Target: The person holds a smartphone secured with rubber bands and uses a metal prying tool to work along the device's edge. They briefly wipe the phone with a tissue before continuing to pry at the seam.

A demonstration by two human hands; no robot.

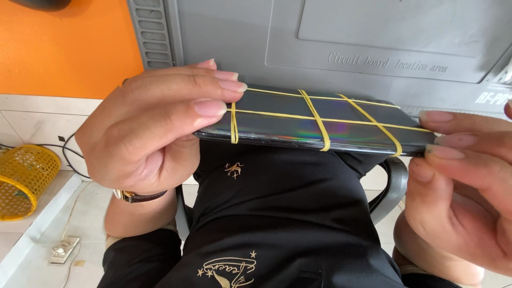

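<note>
Your left hand (154,128) grips the left end of a flat, glossy dark smartphone (314,124) with a rainbow sheen across its back. The fingers wrap over the top face, their tips resting on the glass near the left edge, closed firmly on the phone. Your right hand (464,181) takes the opposite end, fingertips pinched together against the right edge, so both hands are clamped on the same phone and hold it level between them, raised in the air above your lap.

Thin yellow rubber bands (320,125) bind the phone: one runs lengthwise along the top face, one loops around just beside your left fingertips, and two more cross the middle and right part, the right one on a slant. All lie tight against the surface.

Behind the phone, and close to it, is a grey moulded plastic work mat (373,48) with raised rectangular panels and a ribbed strip on its left side. To the left of that is a bright orange surface (64,48).

A brown wristwatch strap (140,196) circles your left wrist. Below the phone you wear a black garment with gold embroidery (277,213), and a black chair armrest (393,186) curves beside your right hand. A yellow mesh basket (21,178) sits on the pale tiled floor (96,213) at far left, near a white power strip (63,249) with a cord.
</note>
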